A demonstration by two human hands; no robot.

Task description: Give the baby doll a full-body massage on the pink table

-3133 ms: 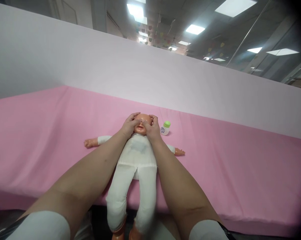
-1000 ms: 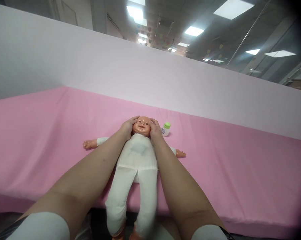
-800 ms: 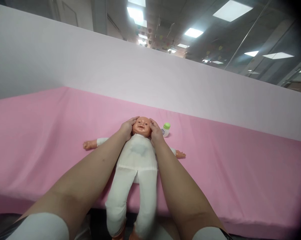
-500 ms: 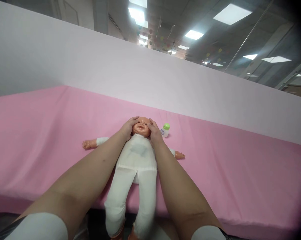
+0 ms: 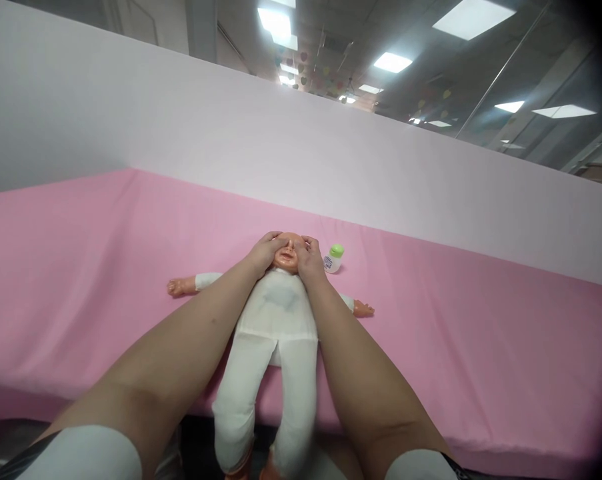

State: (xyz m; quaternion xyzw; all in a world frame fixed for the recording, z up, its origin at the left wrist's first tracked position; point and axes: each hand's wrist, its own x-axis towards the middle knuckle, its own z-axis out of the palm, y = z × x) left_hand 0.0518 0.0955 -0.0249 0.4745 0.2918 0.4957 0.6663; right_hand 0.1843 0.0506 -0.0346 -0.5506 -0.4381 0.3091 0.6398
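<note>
A baby doll (image 5: 275, 313) in a white suit lies on its back on the pink table cover (image 5: 481, 347), arms spread, legs hanging over the near edge. My left hand (image 5: 263, 253) and my right hand (image 5: 308, 259) are cupped round the doll's head (image 5: 288, 252), one on each side, with fingers and thumbs pressed onto the face. Only a strip of the face shows between them. A small white bottle with a green cap (image 5: 333, 258) stands just right of the head, close to my right hand.
A pale wall panel (image 5: 231, 140) rises behind the table. The doll's bare hands lie at the left (image 5: 175, 287) and right (image 5: 363, 308). The pink cover's front edge runs across the bottom of the view.
My hands were at the sides of the doll's head with the face showing. Now the thumbs and fingers have slid inward over the face, covering most of it.
</note>
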